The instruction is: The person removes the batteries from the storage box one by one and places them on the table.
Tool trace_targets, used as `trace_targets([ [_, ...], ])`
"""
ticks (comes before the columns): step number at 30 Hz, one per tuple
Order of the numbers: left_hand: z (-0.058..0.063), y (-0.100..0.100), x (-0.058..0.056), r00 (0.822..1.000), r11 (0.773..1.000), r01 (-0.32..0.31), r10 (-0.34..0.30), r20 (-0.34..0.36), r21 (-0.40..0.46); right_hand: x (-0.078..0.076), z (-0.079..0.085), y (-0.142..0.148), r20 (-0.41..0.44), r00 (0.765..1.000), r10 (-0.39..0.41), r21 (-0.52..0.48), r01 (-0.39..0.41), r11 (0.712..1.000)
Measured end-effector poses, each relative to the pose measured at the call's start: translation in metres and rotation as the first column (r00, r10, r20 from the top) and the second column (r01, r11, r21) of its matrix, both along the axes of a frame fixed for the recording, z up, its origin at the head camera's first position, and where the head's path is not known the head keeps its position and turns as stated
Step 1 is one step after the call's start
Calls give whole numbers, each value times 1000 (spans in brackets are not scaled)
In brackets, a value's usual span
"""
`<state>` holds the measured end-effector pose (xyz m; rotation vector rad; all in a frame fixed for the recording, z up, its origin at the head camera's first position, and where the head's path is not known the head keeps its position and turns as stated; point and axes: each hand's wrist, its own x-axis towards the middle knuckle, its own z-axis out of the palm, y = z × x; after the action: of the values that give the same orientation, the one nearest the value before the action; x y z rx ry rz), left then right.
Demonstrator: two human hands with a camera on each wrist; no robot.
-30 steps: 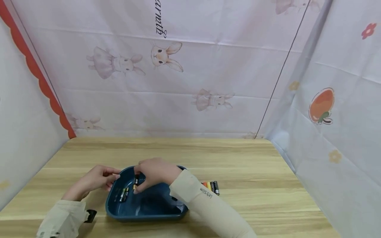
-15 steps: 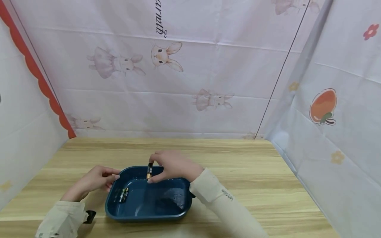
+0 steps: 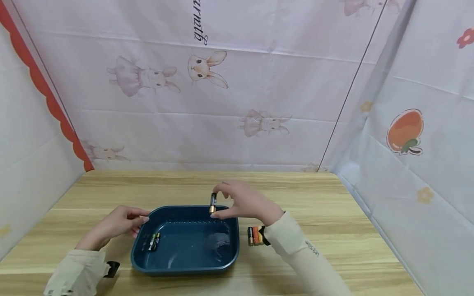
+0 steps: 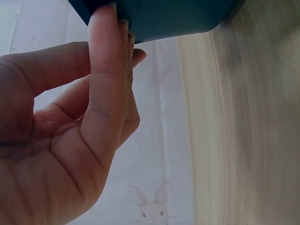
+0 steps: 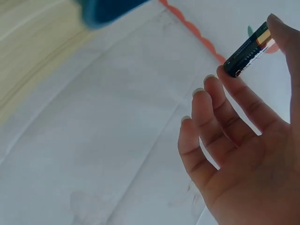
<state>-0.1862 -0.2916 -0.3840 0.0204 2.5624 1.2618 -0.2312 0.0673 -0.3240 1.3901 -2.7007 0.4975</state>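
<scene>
My right hand (image 3: 249,201) holds a black battery with a copper-coloured end (image 3: 212,203), pinched between thumb and index fingertip, over the far right corner of a dark blue tray (image 3: 185,271). In the right wrist view the same battery (image 5: 246,50) spans the gap between the two fingertips, and the other fingers are spread away from it. At the tray's left side is my left hand (image 3: 118,224). Its fairly straight fingers (image 4: 104,61) touch the tray's outer wall (image 4: 173,18) in the left wrist view. A small pair of batteries (image 3: 154,242) lies against the tray's left inner wall.
Right of the tray, a row of batteries (image 3: 255,236), black, orange and yellow, lies on the wooden table (image 3: 314,246), partly covered by the right sleeve and wrist strap. Printed cloth (image 3: 237,94) walls in the back and both sides.
My right hand has lifted the black battery from inside the tray and carried it right, to the tray's far right corner. The left hand has stayed at the tray's side.
</scene>
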Motion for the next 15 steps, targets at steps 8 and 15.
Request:
trace_targets([
  [8, -1, -2, -1, 1000, 1000, 1, -1, 3, 5, -2, -6, 46, -14, 998, -68, -62, 67, 996],
  [15, -1, -2, -1, 1000, 1000, 4, -4, 7, 17, -4, -20, 81, -38, 987, -153, -39, 152, 988],
])
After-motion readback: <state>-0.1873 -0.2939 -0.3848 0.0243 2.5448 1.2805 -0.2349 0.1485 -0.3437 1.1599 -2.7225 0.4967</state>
